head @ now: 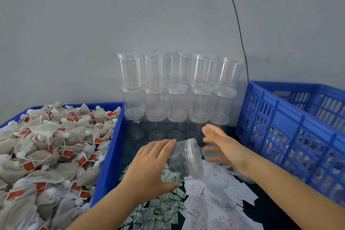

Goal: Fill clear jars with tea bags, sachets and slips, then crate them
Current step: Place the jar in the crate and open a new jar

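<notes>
the left hand (149, 164) grips a tilted clear jar (184, 157) above the sachets (158, 209) and slips (214, 201); the right hand (224, 147), blurred, fingers spread loosely, holds nothing beside its lid (194, 157).

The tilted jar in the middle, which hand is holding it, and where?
The left hand grips the clear jar around its body, below the lid. The blurred right hand holds nothing discernible.

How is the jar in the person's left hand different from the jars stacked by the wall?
The held jar lies tilted on its side, while the stacked jars stand upright in tiers. The left hand grips the held jar, while nothing touches the stacked jars. All are clear plastic, lidded, and look empty.
</notes>
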